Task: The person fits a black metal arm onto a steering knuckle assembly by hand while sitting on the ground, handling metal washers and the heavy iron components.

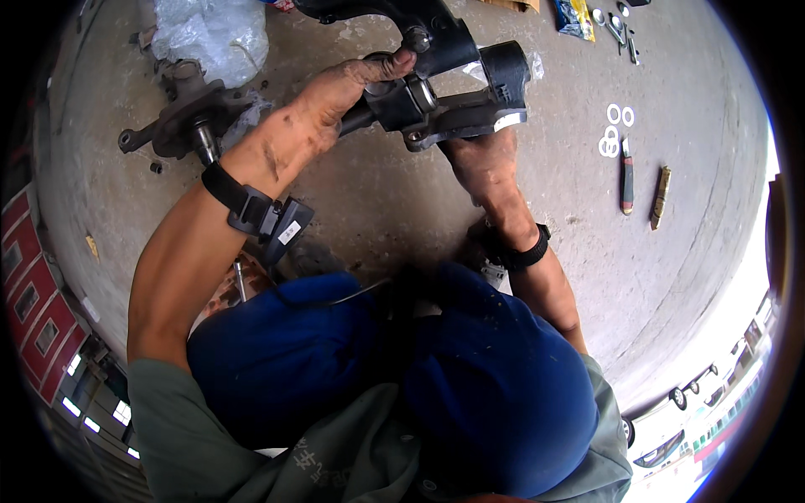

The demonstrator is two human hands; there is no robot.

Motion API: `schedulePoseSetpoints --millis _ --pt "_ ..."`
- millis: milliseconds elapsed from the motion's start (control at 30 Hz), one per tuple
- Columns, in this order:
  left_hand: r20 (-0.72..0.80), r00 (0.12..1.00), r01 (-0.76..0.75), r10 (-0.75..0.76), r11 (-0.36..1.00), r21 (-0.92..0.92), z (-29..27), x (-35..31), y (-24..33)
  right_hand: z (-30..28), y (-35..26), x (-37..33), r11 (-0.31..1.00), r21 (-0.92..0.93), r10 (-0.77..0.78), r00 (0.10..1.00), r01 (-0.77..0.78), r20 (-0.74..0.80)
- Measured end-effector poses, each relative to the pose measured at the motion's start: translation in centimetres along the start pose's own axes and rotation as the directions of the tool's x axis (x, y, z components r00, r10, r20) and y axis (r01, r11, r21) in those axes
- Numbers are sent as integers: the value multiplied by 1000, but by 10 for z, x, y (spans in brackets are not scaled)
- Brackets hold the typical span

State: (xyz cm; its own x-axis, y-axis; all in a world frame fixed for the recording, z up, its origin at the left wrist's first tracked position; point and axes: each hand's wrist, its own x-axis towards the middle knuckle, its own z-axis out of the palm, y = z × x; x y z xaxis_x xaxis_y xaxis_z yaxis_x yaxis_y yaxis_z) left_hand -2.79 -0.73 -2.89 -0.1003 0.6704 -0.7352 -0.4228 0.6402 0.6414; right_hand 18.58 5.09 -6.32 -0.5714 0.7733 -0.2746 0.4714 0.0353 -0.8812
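One black assembly (436,54), apparently joined; your left hand (340,96), fingers clamped on it; right hand (486,168), fingers hidden, cannot tell. White rings (610,143) loose toward floor's (654,277) right edge.

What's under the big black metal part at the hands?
The right hand, fingers covered, reaches under the black metal part. Grey floor shows around it; anything directly beneath is hidden.

Gap between right hand (488,166) and knife (627,180) — passable, metal part (189,113) blocking left
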Motion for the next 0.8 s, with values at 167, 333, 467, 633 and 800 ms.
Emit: schedulePoseSetpoints --millis 167,333,467,633,800 --pt "-143 989 43 -26 992 117 21 -9 15 5 12 7 1000 -23 -11 999 9 -48" --pt "-68 997 45 -48 998 -53 11 -9 8 2 -5 -2 999 -46 11 999 -13 -47" --pt "-100 994 33 -38 998 -53 12 -8 8 5 7 3 996 -73 -42 999 41 -19" --pt "-127 992 21 -19 1000 19 17 -6 5 4 14 7 999 -15 -52 998 52 -43" --pt "-57 998 31 -34 998 -57 -2 -2 -5 -8 -18 -9 981 -121 155 988 -151 20"
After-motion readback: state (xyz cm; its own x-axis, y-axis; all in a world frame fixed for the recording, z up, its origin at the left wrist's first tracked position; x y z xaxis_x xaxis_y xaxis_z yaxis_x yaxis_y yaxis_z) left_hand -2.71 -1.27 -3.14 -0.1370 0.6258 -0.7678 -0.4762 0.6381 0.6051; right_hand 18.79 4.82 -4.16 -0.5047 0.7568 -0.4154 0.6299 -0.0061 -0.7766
